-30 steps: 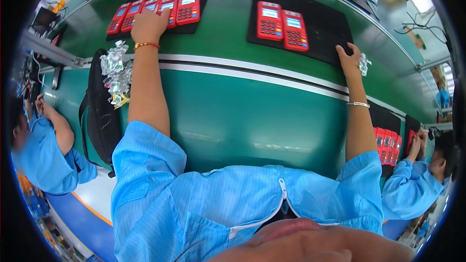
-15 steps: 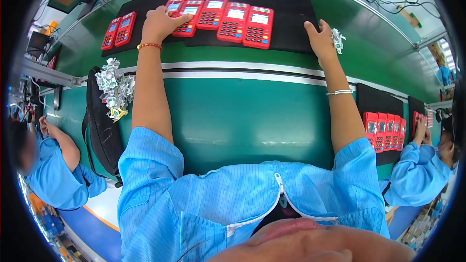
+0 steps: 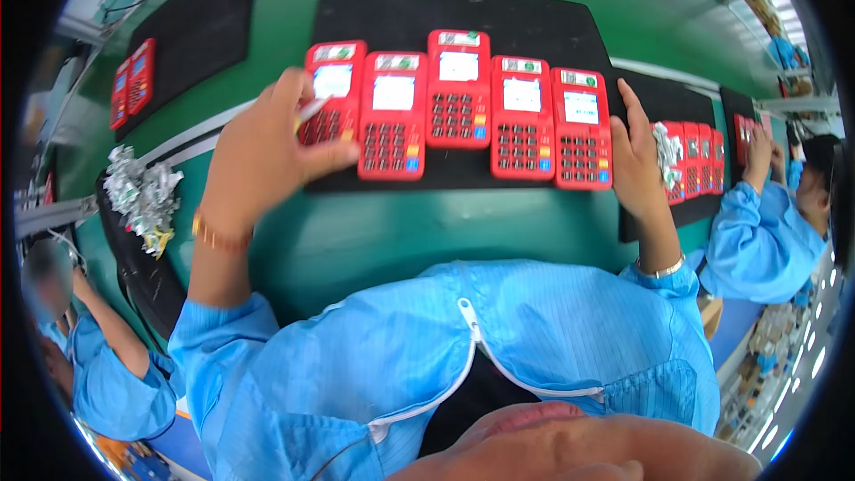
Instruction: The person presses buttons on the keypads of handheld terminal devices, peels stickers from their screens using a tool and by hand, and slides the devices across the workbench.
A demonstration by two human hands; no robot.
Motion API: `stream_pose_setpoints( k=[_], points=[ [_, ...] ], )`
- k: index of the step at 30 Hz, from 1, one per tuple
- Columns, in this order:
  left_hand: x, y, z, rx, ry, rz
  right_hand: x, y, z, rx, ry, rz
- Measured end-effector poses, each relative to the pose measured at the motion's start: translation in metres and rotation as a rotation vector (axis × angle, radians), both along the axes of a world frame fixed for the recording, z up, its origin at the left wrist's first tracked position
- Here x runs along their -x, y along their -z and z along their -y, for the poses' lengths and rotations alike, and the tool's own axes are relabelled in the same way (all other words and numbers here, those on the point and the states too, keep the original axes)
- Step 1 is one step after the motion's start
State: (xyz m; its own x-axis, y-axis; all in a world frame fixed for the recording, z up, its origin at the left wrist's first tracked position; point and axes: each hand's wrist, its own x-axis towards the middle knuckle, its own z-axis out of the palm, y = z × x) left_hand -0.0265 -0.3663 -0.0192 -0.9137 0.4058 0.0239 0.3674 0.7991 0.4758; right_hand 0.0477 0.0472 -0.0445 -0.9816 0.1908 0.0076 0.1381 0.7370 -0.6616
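Observation:
Several red card payment terminals (image 3: 521, 118) lie face up in a row on a black mat (image 3: 383, 13), screens lit. My left hand (image 3: 258, 147) is at the leftmost terminal (image 3: 334, 80), covering part of its left side. Its thumb and forefinger are apart, and a small whitish bit shows near the fingertips, too blurred to name. At the row's other end, my right hand (image 3: 643, 165) is beside the rightmost terminal (image 3: 582, 129), thumb and forefinger apart at the mat's right edge. Its other fingers are partly hidden. Crumpled white stickers (image 3: 666, 151) show behind that hand.
Two red terminals (image 3: 135, 85) lie on another black mat (image 3: 191, 31) at far left. A pile of crumpled stickers (image 3: 142, 196) sits on a black bag (image 3: 134, 272). Co-workers sit either side; more terminals (image 3: 704, 160) stand near the right one. A metal rail (image 3: 191, 147) crosses the table.
The mat with the row of terminals has come nearer to me, across the metal rail. Both hands have come back with it, and the view has shifted.

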Motion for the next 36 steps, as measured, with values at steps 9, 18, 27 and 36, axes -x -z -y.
stream_pose_setpoints(
  k=[9,18,27,36],
  points=[
    [-0.111,0.006,-0.008,0.273,0.022,-0.062,-0.073,-0.017,0.001,-0.530,-0.200,-0.122],
    [-0.104,0.030,-0.012,0.243,-0.047,-0.203,-0.064,0.024,0.040,-0.452,-0.432,-0.261],
    [-0.090,0.036,-0.029,0.127,-0.096,-0.250,-0.016,0.030,0.022,-0.402,-0.487,-0.384],
    [-0.083,0.037,-0.029,0.070,-0.067,-0.261,-0.029,0.030,0.010,-0.437,-0.269,-0.572]
  ],
)
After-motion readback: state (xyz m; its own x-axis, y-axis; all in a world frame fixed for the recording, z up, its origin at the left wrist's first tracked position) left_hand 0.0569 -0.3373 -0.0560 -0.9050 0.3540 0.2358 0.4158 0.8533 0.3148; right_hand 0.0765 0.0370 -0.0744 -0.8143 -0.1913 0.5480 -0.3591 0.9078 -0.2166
